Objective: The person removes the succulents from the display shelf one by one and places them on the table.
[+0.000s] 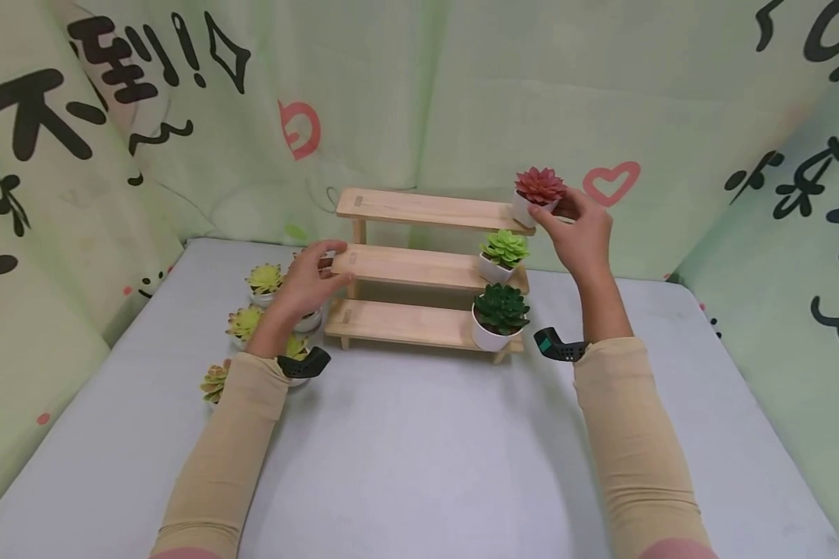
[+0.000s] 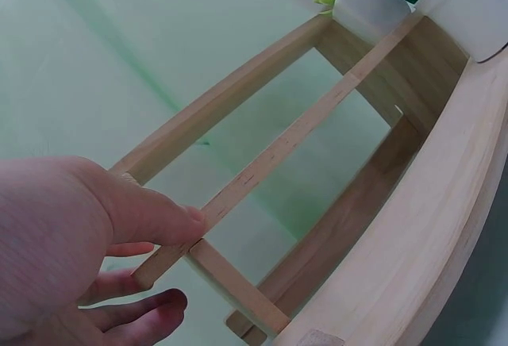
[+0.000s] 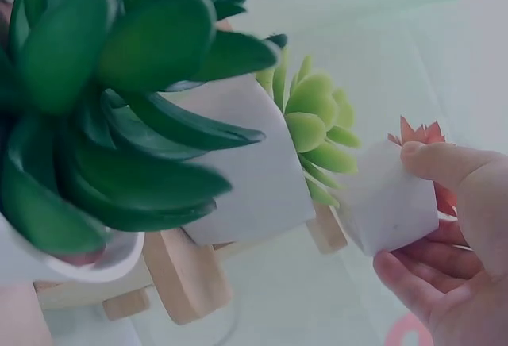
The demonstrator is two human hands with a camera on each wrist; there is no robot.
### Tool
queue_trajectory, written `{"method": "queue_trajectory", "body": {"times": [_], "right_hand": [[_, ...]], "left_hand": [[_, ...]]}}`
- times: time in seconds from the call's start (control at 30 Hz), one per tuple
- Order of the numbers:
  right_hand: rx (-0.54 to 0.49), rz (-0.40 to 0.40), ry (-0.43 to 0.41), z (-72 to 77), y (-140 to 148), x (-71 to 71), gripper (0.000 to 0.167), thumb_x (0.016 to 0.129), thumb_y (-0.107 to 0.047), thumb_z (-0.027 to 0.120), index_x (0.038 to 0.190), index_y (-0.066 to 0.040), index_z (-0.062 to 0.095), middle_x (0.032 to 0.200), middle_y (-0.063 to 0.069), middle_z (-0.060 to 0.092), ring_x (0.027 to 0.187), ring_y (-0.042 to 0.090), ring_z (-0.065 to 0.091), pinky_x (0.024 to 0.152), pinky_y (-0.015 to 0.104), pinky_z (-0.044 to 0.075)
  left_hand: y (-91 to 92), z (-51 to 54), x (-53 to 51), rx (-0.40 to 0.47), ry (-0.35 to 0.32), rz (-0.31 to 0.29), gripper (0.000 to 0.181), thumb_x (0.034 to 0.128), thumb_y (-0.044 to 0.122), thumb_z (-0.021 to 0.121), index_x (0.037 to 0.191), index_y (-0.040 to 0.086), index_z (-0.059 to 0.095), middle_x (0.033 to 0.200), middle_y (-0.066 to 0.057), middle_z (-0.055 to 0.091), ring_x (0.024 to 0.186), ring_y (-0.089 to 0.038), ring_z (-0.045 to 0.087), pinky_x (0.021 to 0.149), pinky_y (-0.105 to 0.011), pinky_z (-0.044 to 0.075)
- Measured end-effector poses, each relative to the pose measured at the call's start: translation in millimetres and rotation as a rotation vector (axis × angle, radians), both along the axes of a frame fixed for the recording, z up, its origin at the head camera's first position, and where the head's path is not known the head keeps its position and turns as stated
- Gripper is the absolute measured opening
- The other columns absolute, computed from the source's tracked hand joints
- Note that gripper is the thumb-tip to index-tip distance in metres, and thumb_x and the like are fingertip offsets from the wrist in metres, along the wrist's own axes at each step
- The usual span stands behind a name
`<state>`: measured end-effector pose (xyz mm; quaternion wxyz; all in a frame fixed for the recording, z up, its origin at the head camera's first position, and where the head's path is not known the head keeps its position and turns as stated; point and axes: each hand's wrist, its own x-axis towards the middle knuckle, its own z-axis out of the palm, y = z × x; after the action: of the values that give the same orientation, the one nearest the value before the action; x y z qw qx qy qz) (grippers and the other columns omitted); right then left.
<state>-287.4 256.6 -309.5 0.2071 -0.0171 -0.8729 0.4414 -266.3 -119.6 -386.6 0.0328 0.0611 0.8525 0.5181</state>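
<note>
A three-tier wooden plant stand [image 1: 419,264] stands at the back of the table. My left hand [image 1: 304,286] pinches the left end of its middle tier, thumb [image 2: 159,207] on one face and fingers round the other. At the right end of the top tier, my right hand [image 1: 582,233] holds the white pot of a red succulent [image 1: 540,186] between thumb and fingers. Whether that pot's base touches the wood is hard to tell. A light green succulent [image 1: 505,248] sits on the middle tier's right end, and a dark green succulent [image 1: 501,309] on the bottom tier's right end.
Several potted yellow-green succulents [image 1: 264,279] are grouped on the white table [image 1: 419,450] left of the stand, partly hidden by my left hand and forearm. A printed pale green curtain [image 1: 531,101] hangs behind the table and along its sides.
</note>
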Motion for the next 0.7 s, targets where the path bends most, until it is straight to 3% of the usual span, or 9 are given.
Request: {"method": "queue_trajectory", "body": {"times": [0.7], "right_hand": [[-0.02,-0.043,-0.02,-4.5,14.8,10.4,0.051,0.086,-0.048,0.068,0.131,-0.026,0.06,0.125,0.008,0.066,0.114,0.017,0.06,0.095,0.032,0.052]], "left_hand": [[-0.6,-0.7,0.7,-0.002,-0.007,0.003,0.055,0.0933,0.022,0.064,0.143,0.016,0.042,0.155,-0.009,0.032,0.138,-0.032,0.04,0.109,-0.045,0.042]]}}
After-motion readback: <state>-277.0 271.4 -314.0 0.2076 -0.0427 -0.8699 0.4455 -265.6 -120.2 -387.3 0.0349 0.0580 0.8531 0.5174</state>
